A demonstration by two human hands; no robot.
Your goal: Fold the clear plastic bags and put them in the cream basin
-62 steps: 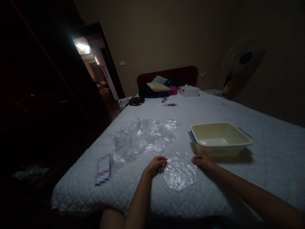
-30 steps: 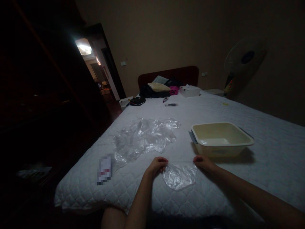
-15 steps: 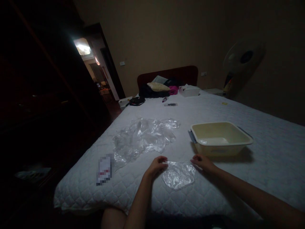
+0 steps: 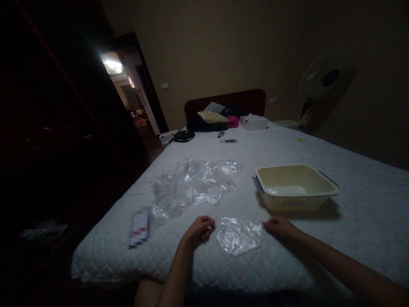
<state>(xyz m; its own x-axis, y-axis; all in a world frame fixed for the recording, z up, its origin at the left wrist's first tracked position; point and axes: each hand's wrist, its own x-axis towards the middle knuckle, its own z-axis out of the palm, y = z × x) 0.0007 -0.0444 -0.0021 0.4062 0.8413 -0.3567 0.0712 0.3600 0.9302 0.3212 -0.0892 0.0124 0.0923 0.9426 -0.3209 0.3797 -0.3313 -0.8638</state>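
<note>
A small clear plastic bag lies flat on the quilted bed cover near its front edge. My right hand pinches the bag's upper right corner between thumb and fingertips. Just left of the bag, my left hand hovers apart from it, fingers loosely bent and a gap between thumb and forefinger, with nothing in them. Farther back, to the left, several crumpled clear plastic bags are spread in an overlapping layer. Behind my right hand sits a cream plastic tub with grey side handles; its interior shows a pale floor.
A blurred-out white packet lies at the left edge of the white quilted cover. Toward the headboard are a dark pouch, a white box and piled clothes. A standing fan is at the right.
My left hand has let go of the bag's left corner and moved left. My right hand has shifted slightly right and down, still at the right corner. The tub and other bags stay put.
</note>
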